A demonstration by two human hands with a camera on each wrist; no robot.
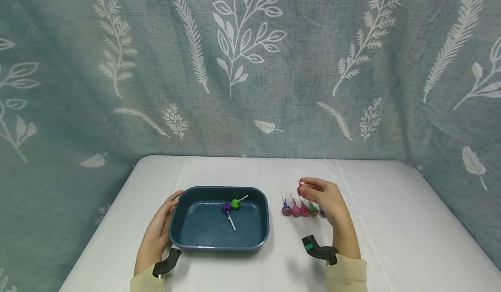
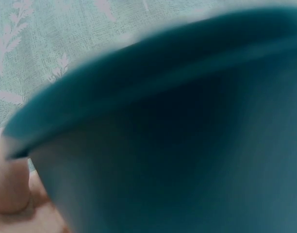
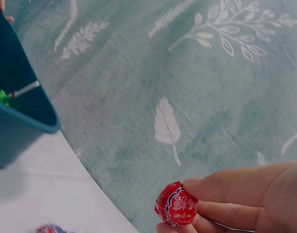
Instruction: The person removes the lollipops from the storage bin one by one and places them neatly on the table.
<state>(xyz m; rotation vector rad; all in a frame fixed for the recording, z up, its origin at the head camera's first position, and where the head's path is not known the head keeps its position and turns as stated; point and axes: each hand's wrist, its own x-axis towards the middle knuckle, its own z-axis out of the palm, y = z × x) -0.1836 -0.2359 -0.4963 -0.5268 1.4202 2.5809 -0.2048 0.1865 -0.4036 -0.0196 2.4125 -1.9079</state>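
Note:
My right hand (image 1: 324, 195) pinches a red-wrapped lollipop (image 3: 177, 204) between thumb and fingers, above the right part of the table. Its white stick points up in the head view. Just below that hand is a row of several wrapped lollipops, among them a pink lollipop (image 1: 295, 210) and a green lollipop (image 1: 313, 209); the rightmost is partly hidden by the hand. My left hand (image 1: 158, 226) rests along the left side of a dark teal tray (image 1: 219, 247), fingertips at its rim. Inside the tray lie a purple lollipop (image 1: 226, 208) and a light green lollipop (image 1: 235, 203), their heads close together.
A white cloth covers the table (image 1: 395, 231). Behind it hangs a grey-green curtain (image 1: 297, 65) with white leaf prints, which also runs down both sides. The lollipop row lies a short way right of the tray.

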